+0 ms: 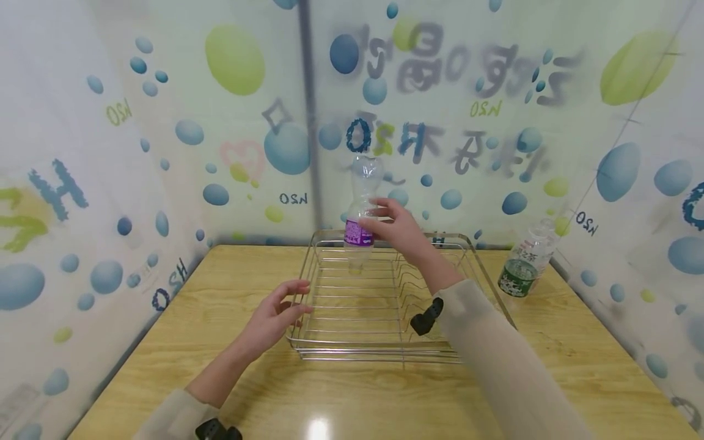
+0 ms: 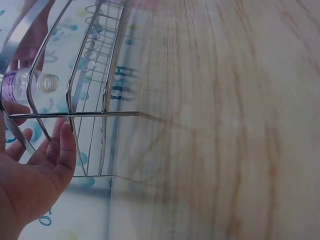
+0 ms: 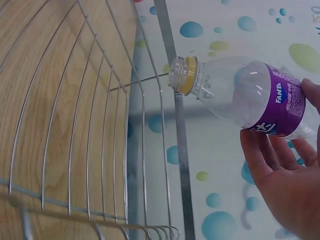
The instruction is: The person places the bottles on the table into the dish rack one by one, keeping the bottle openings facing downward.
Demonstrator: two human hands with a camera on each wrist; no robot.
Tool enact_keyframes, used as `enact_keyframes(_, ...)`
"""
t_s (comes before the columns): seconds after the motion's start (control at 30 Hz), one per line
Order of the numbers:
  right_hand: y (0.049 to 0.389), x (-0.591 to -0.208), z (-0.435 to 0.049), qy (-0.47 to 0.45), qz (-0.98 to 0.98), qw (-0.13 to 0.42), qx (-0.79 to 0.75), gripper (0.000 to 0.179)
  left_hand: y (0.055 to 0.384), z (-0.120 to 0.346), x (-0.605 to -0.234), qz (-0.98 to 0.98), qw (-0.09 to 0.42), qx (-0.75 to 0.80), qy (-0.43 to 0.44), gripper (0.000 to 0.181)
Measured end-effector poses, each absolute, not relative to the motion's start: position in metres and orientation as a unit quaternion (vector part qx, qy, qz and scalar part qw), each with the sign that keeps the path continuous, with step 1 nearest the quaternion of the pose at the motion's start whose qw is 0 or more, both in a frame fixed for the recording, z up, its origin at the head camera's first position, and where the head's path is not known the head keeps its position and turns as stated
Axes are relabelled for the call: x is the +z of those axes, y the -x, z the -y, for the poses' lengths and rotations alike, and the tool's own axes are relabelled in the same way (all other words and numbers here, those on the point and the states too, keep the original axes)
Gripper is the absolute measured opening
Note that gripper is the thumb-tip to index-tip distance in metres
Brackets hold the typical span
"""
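Wood-grain table [image 1: 357, 397] beneath a metal wire rack [image 1: 352, 351] and green-labelled bottle [image 1: 518, 276].

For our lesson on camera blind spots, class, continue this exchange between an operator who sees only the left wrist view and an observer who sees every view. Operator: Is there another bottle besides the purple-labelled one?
Observer: Yes, the head view shows a green-labelled bottle on the table, right of the rack.
Operator: Any brand name on the purple-labelled bottle?
Observer: It reads FANTA in the right wrist view.
Operator: Anything on the right sleeve?
Observer: A black device near its end, in the head view.
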State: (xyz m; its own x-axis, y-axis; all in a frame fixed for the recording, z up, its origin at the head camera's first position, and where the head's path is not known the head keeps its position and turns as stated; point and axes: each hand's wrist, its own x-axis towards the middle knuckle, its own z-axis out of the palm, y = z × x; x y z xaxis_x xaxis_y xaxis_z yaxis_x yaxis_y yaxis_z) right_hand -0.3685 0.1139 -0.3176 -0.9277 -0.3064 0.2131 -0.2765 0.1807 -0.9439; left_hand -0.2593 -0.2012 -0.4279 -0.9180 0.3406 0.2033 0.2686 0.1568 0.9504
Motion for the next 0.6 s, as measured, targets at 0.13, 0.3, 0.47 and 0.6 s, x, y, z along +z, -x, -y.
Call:
enact_keyframes(0.13,0.382,-0.328,-0.105,0.180,-0.761,0.016,-0.623,0.076,0.260,0.202,-0.430,-0.758,0.031,0.620,-0.203,0.049)
enact_keyframes(0.3,0.393,-0.334,-0.098,0.162,-0.760,0.020,-0.629,0.075,0.261,0.201,-0.430,-0.757,0.035,0.619,-0.206,0.049)
enact_keyframes(0.47,0.399,-0.333,-0.090,0.149,-0.761,0.016,-0.631,0.075,0.261,0.202,-0.429,-0.759,0.030,0.617,-0.207,0.049)
enact_keyframes(0.6,0.402,-0.334,-0.085,0.144,-0.761,0.020,-0.633,0.073,0.260,0.203,-0.429,-0.761,0.028,0.615,-0.207,0.049)
